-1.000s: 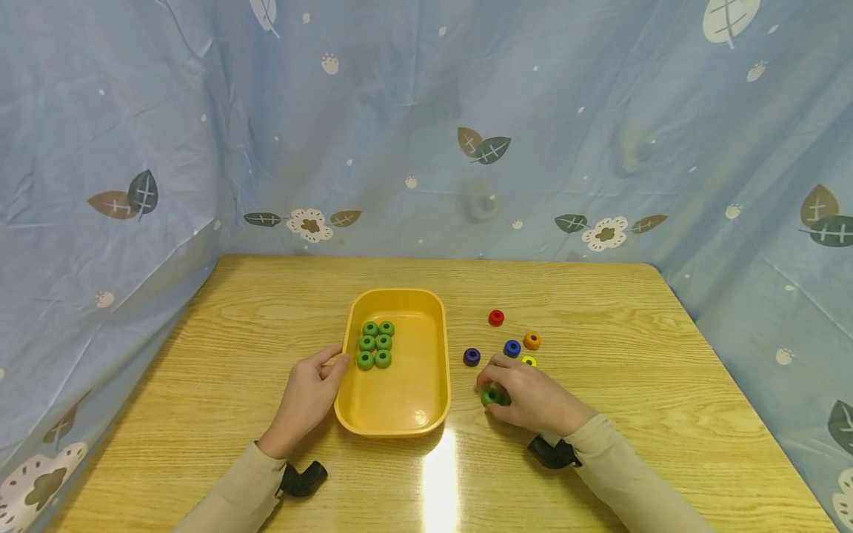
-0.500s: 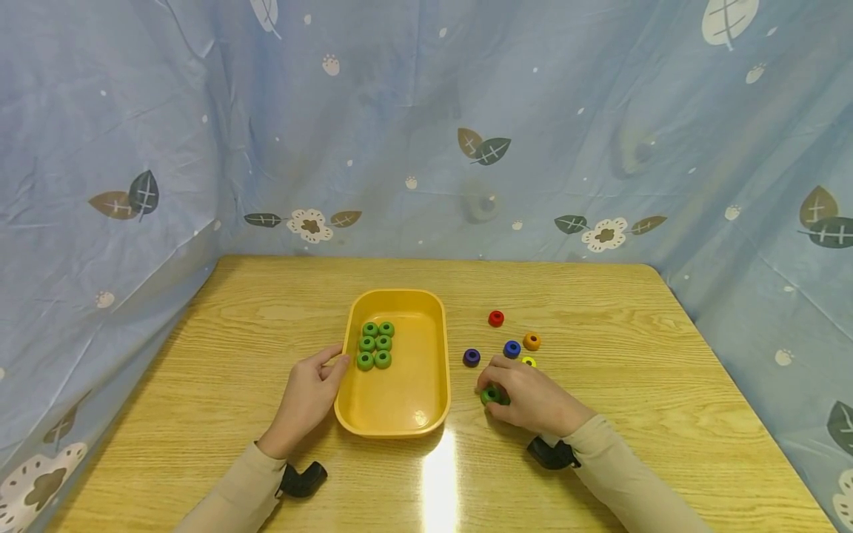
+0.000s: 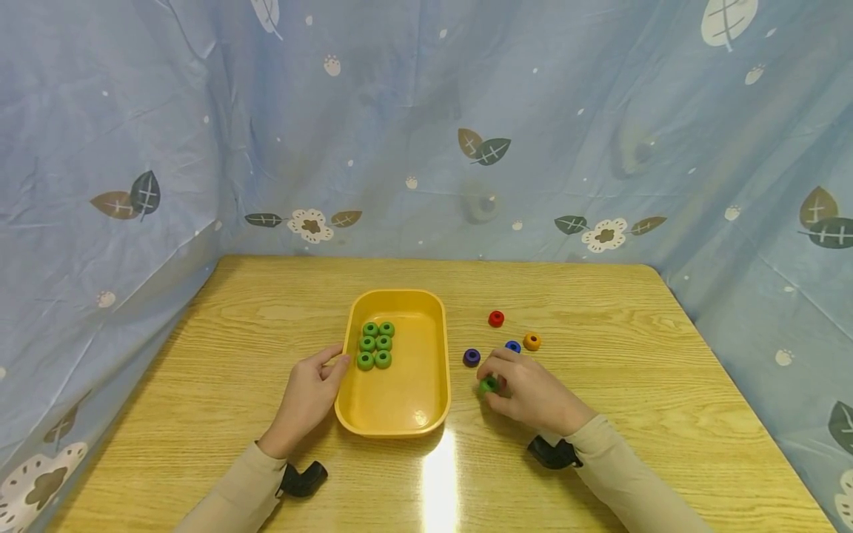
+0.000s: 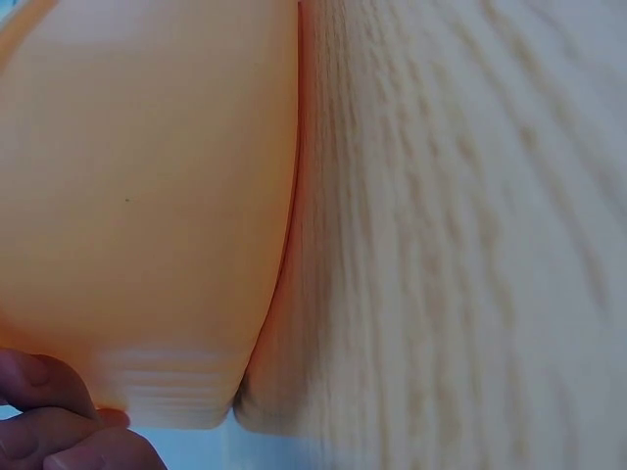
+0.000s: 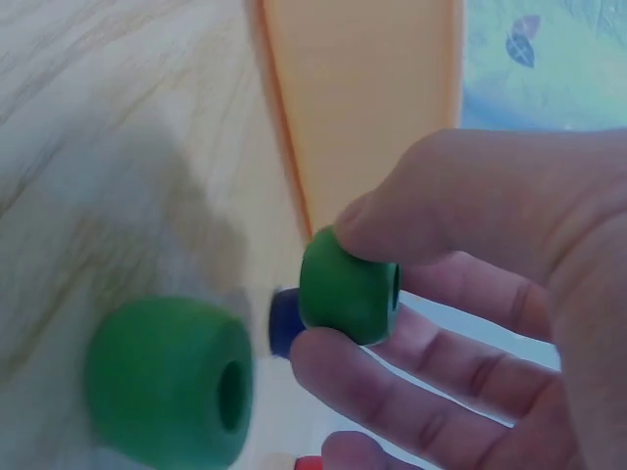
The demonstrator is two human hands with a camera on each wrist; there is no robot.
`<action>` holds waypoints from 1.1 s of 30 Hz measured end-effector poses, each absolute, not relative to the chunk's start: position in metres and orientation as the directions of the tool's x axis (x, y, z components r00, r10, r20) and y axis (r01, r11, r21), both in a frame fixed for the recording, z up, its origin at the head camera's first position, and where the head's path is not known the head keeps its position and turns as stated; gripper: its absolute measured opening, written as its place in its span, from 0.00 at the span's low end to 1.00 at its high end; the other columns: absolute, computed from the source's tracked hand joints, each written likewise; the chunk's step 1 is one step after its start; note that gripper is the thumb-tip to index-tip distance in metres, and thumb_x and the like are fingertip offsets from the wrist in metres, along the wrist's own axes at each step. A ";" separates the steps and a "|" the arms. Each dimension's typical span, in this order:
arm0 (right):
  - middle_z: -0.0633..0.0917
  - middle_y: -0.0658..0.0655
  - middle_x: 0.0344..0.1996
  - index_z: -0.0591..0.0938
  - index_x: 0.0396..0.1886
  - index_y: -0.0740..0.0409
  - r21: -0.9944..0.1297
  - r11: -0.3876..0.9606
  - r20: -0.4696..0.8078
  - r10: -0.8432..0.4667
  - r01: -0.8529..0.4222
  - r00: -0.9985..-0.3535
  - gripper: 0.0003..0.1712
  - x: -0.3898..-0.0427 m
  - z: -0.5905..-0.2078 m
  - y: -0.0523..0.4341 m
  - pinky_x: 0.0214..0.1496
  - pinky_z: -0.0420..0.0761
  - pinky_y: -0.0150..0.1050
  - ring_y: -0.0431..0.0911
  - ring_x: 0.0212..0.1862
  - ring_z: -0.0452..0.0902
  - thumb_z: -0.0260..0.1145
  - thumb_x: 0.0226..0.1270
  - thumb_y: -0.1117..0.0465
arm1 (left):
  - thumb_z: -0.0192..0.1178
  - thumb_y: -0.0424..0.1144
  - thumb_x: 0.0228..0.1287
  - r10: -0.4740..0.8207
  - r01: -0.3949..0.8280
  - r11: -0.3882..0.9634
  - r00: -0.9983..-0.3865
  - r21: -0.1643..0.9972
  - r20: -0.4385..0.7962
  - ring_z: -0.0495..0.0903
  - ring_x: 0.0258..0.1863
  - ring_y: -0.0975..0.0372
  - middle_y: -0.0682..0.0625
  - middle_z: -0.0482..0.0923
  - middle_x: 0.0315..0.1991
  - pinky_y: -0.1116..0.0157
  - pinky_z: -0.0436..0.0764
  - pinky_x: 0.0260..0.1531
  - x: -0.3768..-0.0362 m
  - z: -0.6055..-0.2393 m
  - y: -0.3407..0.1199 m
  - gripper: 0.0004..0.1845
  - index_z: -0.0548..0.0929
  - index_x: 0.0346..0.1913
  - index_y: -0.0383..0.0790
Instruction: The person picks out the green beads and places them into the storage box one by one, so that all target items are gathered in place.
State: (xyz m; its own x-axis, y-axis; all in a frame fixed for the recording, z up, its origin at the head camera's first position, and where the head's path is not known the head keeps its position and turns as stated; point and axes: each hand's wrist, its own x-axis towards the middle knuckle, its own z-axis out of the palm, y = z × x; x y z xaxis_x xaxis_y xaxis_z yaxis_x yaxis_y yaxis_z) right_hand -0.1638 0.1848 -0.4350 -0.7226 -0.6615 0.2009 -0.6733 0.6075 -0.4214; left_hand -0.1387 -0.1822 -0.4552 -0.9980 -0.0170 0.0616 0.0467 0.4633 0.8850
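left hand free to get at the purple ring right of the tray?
Probably not directly: the left hand rests on the yellow tray's left rim, and the tray lies between it and the purple ring.

The head camera looks forward and down from above the near edge of the table (image 3: 600, 311), taking in both hands. The left wrist camera sits tight against the tray (image 4: 147, 196), low on the wood. The right wrist camera looks closely past the fingers (image 5: 470, 206) and shares that tray (image 5: 362, 88).
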 end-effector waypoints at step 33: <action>0.81 0.50 0.44 0.84 0.47 0.54 -0.377 0.487 0.299 -0.741 -0.787 -0.602 0.13 -0.174 -0.384 0.112 0.40 0.79 0.31 0.44 0.37 0.79 0.72 0.64 0.68 | 0.56 0.41 0.81 -0.004 0.050 0.433 -0.998 0.900 0.058 0.91 0.40 0.51 0.35 0.90 0.41 0.65 0.87 0.36 -0.138 -0.456 -0.182 0.25 0.74 0.70 0.26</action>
State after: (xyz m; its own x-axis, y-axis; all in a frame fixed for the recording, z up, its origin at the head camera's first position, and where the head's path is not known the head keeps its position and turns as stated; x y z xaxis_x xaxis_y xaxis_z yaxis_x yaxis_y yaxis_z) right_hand -0.1736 0.1121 -0.3837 -0.6016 -0.7408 0.2988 -0.7874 0.4873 -0.3775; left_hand -0.1378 -0.1819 -0.4559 -0.9983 -0.0040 0.0579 0.0505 0.4330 0.9000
